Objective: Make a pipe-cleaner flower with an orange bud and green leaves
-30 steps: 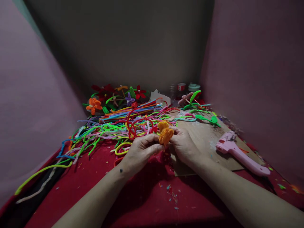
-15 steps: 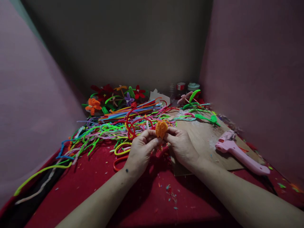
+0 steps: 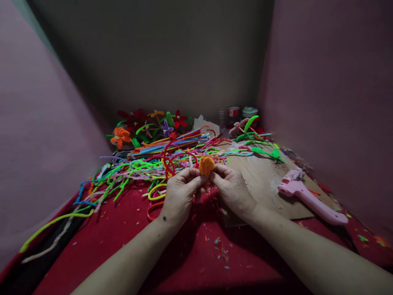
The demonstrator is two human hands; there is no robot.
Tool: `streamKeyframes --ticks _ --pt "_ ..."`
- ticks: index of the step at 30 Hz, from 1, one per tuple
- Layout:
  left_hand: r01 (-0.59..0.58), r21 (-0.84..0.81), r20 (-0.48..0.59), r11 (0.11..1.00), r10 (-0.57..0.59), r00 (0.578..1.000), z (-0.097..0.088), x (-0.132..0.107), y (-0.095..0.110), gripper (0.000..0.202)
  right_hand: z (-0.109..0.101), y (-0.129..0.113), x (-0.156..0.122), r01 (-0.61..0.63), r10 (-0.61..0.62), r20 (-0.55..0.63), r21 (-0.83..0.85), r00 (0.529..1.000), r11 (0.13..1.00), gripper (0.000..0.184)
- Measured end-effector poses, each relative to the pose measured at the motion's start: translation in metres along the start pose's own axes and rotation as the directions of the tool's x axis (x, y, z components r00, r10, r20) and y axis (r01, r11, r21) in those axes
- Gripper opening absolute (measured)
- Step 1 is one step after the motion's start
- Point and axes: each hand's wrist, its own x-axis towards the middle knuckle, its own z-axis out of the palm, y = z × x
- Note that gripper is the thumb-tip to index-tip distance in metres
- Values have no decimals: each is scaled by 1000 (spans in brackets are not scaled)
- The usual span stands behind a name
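Both hands meet at the middle of the view over a red cloth [image 3: 116, 233]. My left hand [image 3: 179, 194] and my right hand [image 3: 233, 188] each pinch a small orange pipe-cleaner piece [image 3: 206, 166], folded into a rounded petal shape, from either side. Fingers of both hands are closed on it. Just behind the hands lies a tangled heap of coloured pipe cleaners [image 3: 135, 168], with red loops [image 3: 172, 159] nearest the fingers.
A pink glue gun [image 3: 307, 196] lies on a brown cardboard sheet [image 3: 264, 176] to the right. Finished pipe-cleaner flowers [image 3: 144, 125] stand at the back left, small jars [image 3: 242, 114] at the back right. Pink walls close in on both sides. Coloured scraps dot the cloth.
The orange piece was two spread lobes and is now pressed into one compact shape, held slightly higher and further left. Both hands shifted a little to the left with it.
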Motion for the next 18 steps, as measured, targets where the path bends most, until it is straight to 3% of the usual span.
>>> streamKeyframes --ticks 10,18 --pt "56 123 -15 991 -54 998 -2 -2 4 18 -1 0 2 -34 32 23 69 999 997 19" --pt "58 189 -14 980 -57 998 -1 -3 6 20 0 1 -2 101 -105 -28 -120 994 988 20"
